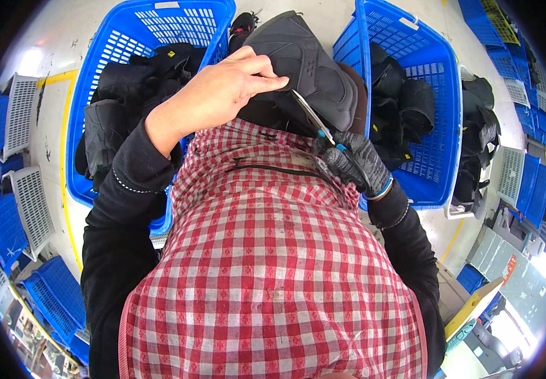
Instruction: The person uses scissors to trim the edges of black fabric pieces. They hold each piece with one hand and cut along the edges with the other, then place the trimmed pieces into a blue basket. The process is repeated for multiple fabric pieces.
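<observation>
Across my lap rests a black padded piece (304,54) with stitched, moulded panels, perhaps a protective pad. My left hand (235,82), bare, is over its left side with thumb and fingers drawn together in a pinch. Whatever they grip, if anything, is too small to make out. My right hand (358,161) wears a dark grey knit glove and is closed around a pair of scissors (314,118) with blue near the pivot. The scissor tips point up and left, close to my left thumb tip, over the lower edge of the black piece.
Two blue plastic crates flank my lap: the left crate (219,54) and the right crate (446,148), both holding several black pieces. More black pieces (475,139) lie beyond the right one. Stacked blue and grey crates (30,202) line both sides. Yellow lines mark the floor.
</observation>
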Demonstrator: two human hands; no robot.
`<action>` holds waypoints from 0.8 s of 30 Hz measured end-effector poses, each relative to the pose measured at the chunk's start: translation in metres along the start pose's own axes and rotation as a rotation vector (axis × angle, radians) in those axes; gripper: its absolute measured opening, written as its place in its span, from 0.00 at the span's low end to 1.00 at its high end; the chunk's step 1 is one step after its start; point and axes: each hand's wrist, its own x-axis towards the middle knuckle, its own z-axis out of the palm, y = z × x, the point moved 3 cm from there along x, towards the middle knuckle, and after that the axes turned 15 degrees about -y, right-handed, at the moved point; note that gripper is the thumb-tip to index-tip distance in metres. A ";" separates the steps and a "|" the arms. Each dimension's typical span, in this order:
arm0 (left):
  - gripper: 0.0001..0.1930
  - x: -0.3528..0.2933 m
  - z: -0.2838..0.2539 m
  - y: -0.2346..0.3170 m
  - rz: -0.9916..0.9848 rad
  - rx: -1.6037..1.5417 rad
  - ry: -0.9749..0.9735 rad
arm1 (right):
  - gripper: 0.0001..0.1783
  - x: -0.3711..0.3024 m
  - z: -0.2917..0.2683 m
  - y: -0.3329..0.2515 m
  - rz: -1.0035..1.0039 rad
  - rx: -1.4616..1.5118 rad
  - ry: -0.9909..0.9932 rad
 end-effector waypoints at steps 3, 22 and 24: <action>0.25 0.000 0.001 -0.002 0.000 -0.017 -0.019 | 0.24 0.004 -0.013 0.000 -0.101 -0.295 0.049; 0.22 0.013 -0.022 0.034 -0.181 -0.148 0.065 | 0.22 0.022 -0.045 0.002 -0.423 0.076 0.552; 0.21 0.013 -0.056 0.038 -0.172 -0.236 -0.008 | 0.26 0.021 -0.082 -0.027 -0.271 0.586 0.516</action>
